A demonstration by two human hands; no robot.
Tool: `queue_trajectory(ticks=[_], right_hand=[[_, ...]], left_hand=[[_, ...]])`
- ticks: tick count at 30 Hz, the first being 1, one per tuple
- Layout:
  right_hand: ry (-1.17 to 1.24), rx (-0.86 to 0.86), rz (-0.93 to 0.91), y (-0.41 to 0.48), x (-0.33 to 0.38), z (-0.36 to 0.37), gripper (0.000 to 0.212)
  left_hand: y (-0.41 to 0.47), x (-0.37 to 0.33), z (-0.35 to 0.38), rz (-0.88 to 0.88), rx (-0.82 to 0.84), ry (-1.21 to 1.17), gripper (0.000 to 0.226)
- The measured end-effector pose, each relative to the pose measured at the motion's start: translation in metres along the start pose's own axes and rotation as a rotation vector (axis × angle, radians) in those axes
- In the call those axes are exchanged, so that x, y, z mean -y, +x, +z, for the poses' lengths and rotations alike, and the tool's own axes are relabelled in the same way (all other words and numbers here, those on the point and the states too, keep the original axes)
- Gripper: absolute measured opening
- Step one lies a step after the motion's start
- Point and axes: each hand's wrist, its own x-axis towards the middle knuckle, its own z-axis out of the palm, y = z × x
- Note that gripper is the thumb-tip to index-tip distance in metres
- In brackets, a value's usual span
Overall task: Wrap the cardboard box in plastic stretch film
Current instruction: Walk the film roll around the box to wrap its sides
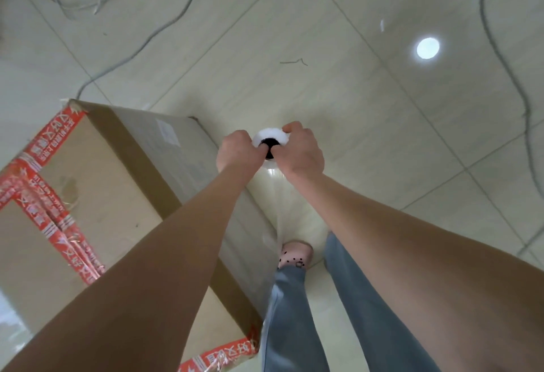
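Note:
A large cardboard box (97,183) sealed with red printed tape stands on the floor at the left. I hold a roll of stretch film (270,137) upright, seen from its top end with the dark core hole. My left hand (238,150) grips the roll's left side and my right hand (298,152) grips its right side. A sheet of clear film (281,212) runs down from the roll toward the box's right face, which looks covered in film.
Pale floor tiles (368,124) spread to the right and ahead. Grey cables (497,47) trail across the floor at the back and right. My legs in blue jeans and a pink shoe (295,253) stand just right of the box.

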Motion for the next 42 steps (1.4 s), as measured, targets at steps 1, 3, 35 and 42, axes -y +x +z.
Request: queue_trajectory(ticks=[1,3,35,42], right_hand=[[0.017,0.023,0.006,0.002,0.005,0.003,0.04],[0.056,0.075,0.01,0.004,0.013,0.008,0.036],[-0.053,0.123,-0.045,0.043,0.108,0.054,0.036],[-0.101,0.122,-0.033,0.05,0.116,0.055,0.039]], left_hand=[[0.003,0.005,-0.003,-0.058,0.0,-0.058,0.02],[0.008,0.013,-0.01,-0.144,0.024,-0.123,0.02],[0.076,0.046,-0.074,-0.078,0.044,-0.175,0.036],[0.094,0.027,-0.094,0.245,0.05,0.232,0.017]])
